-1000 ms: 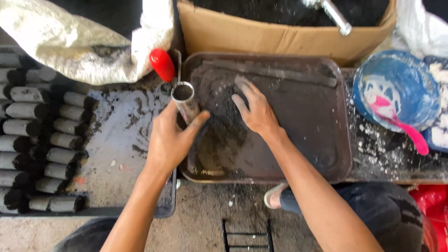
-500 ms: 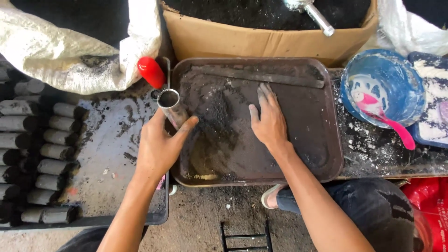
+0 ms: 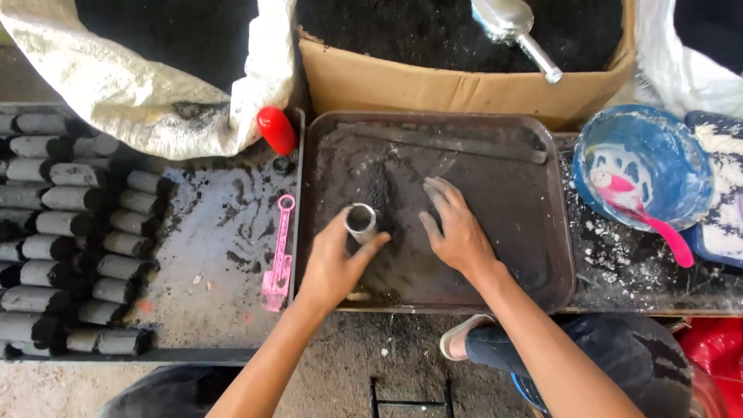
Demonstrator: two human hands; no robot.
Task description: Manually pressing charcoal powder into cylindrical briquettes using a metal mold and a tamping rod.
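Now, left hand (image 3: 334, 263) gripping metal tube (image 3: 361, 222) upright, right hand (image 3: 457, 232) spread flat on dark tray (image 3: 511, 201) w/ soot.

You are seeing one metal tube (image 3: 361, 221), one brown tray (image 3: 553, 232), one red cap (image 3: 276, 129), one pink measuring spoon (image 3: 279, 259), one blue bowl (image 3: 650, 151), one cardboard box (image 3: 464, 89)

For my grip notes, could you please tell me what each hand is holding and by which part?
The left hand grips the short grey metal tube around its side, open end up. The right hand holds nothing, resting on the dark tray.
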